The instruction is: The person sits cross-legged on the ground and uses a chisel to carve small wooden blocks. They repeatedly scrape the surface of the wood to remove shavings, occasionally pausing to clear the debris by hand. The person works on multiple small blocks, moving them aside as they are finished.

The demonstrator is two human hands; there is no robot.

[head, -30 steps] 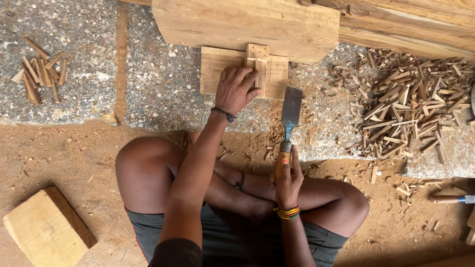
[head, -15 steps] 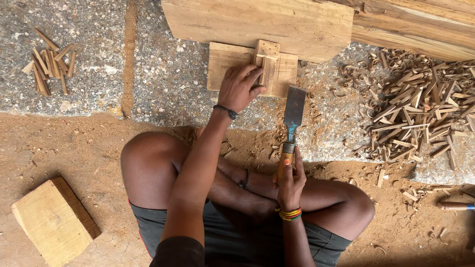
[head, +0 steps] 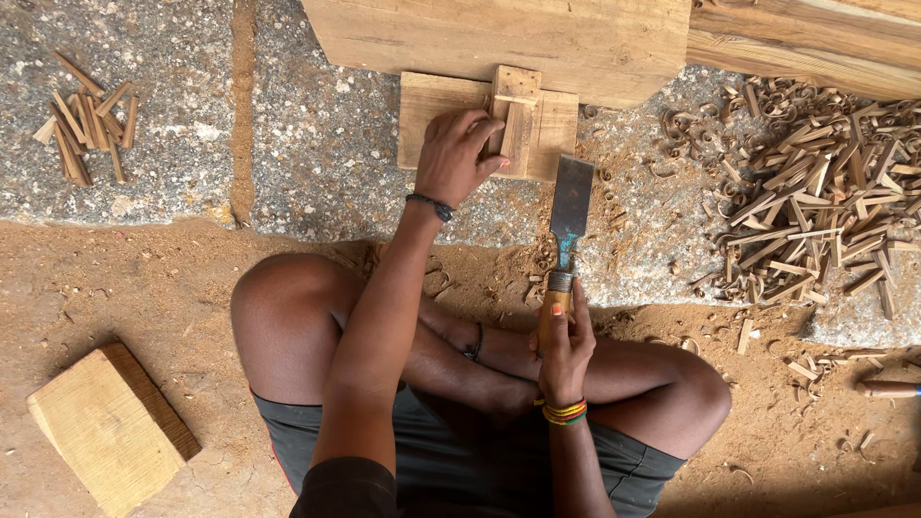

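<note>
Little has shifted: right hand (head: 564, 350) still closed around the chisel (head: 566, 245), blade pointing away, left hand (head: 460, 153) steadying the upright stick (head: 516, 139).

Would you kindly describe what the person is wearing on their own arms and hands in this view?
Both arms are bare, with no sleeves or gloves. The left hand has a thin dark cord bracelet at the wrist. The right hand has a stack of bands at the wrist, in yellow, red and green, and its thumbnail looks painted orange. No rings can be made out.

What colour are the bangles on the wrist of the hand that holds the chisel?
Yellow, red and green bangles on the right hand, seen in the head view.
</note>
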